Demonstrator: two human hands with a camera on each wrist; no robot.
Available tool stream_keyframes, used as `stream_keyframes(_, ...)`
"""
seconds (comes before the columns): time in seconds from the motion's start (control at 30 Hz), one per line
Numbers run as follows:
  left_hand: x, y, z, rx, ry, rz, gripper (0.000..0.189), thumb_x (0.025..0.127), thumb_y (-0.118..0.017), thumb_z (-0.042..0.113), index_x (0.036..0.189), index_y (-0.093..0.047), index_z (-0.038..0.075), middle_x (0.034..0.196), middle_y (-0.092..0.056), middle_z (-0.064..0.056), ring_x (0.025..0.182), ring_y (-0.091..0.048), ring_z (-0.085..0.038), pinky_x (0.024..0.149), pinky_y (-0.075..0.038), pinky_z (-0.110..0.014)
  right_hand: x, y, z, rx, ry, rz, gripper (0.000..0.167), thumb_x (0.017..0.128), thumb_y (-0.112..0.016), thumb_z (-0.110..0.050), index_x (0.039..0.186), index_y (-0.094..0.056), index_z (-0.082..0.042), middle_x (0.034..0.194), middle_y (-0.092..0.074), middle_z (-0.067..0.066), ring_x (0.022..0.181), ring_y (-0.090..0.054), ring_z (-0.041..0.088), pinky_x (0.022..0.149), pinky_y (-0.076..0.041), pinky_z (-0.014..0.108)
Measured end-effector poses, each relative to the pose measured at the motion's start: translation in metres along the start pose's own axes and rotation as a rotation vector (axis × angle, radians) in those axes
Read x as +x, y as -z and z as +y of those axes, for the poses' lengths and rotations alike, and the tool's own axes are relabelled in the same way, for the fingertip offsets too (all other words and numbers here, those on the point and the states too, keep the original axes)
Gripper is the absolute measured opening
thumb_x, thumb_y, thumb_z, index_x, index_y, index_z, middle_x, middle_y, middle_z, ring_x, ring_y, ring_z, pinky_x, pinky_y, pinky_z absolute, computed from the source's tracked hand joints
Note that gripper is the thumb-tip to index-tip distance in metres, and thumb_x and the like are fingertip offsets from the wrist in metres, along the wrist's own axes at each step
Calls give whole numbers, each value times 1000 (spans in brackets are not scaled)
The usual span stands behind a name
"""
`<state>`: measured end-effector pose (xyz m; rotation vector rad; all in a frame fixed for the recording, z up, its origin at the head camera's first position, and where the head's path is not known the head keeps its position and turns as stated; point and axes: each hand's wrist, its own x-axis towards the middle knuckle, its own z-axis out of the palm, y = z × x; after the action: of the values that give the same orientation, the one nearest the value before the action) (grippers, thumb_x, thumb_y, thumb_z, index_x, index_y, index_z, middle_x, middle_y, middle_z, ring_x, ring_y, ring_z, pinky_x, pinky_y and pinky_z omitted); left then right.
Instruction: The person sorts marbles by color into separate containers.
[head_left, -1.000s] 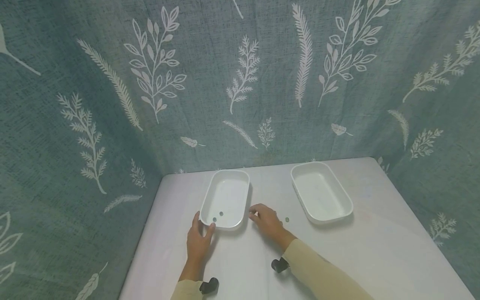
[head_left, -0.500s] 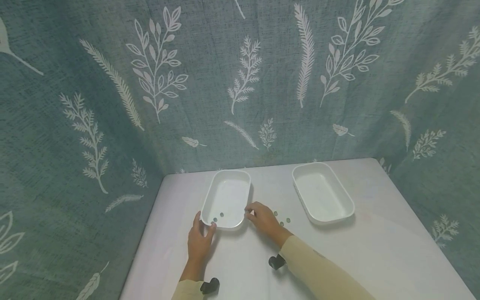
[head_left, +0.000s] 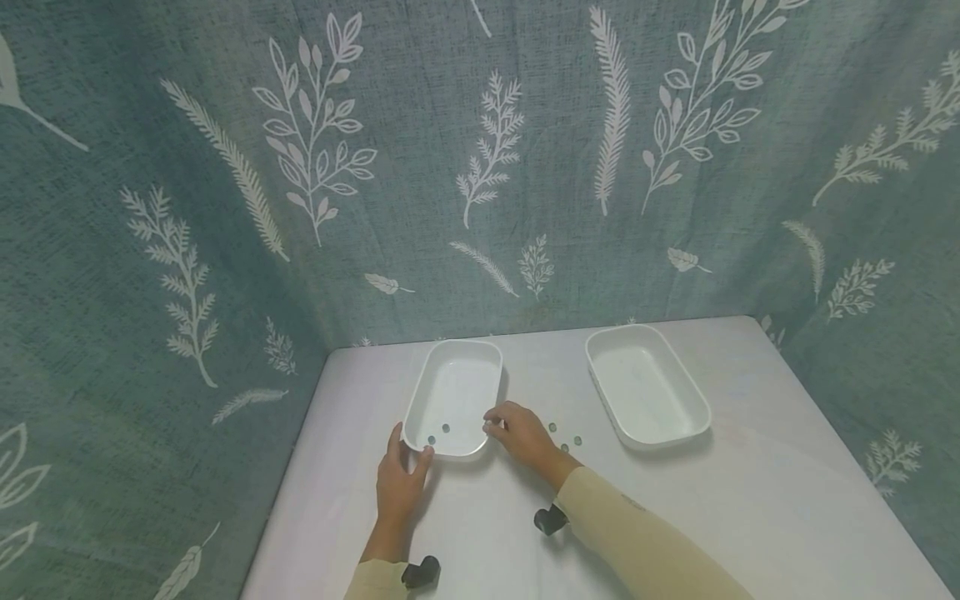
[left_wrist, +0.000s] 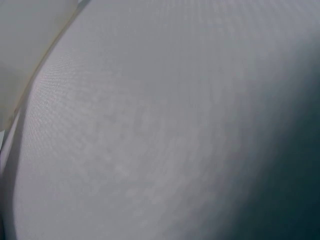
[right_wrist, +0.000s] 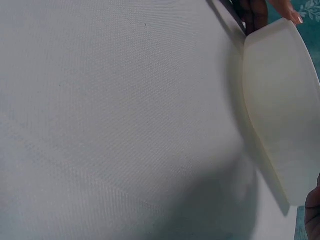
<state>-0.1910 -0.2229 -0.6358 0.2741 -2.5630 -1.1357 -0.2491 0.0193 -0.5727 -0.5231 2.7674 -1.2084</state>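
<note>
My left hand (head_left: pixel 399 485) grips the near left corner of a white rectangular tray (head_left: pixel 456 387), thumb at the near rim, fingers along the left side. Inside that tray lie two small round greenish pieces, perhaps glass beads: one bead (head_left: pixel 431 439) and another bead (head_left: pixel 446 427). Over the tray's right rim, my right hand (head_left: pixel 525 437) has thumb and fingertips together, pinching what looks like another small bead, mostly hidden. The right wrist view shows the tray's outer wall (right_wrist: pixel 280 110) between both hands. Only a wall corner (left_wrist: pixel 30 45) appears in the left wrist view.
Right of my right hand, several similar beads (head_left: pixel 577 440) lie on the white tabletop (head_left: pixel 480 533); my wrist partly covers one. A second white tray (head_left: pixel 648 387) stands at the right. Leaf-patterned green cloth (head_left: pixel 420 167) hangs behind and at the sides.
My right hand has moved a little left, from beside the tray to over its right rim. The beads behind it show more fully. My left hand keeps its hold on the tray.
</note>
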Motion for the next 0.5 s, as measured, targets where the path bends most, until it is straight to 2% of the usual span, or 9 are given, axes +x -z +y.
stream_keyframes(0.27, 0, 0, 1, 4, 6, 7, 81, 90, -64, 52, 152, -30, 13, 149, -42, -13, 137, -37, -34, 111, -27, -55, 0, -1, -2, 13, -10, -2, 27, 98, -56, -35, 118, -65, -19, 107, -63, -7, 97, -58, 11, 88, -51, 33)
stream_keyframes(0.5, -1, 1, 4, -2, -15, 24, 79, 90, -67, 44, 151, -31, 11, 148, -43, -15, 136, -38, -35, 110, -29, -56, -1, -6, 0, 0, 19, -10, 25, 97, -58, -33, 115, -67, -18, 96, -60, -11, 86, -55, 9, 79, -51, 31)
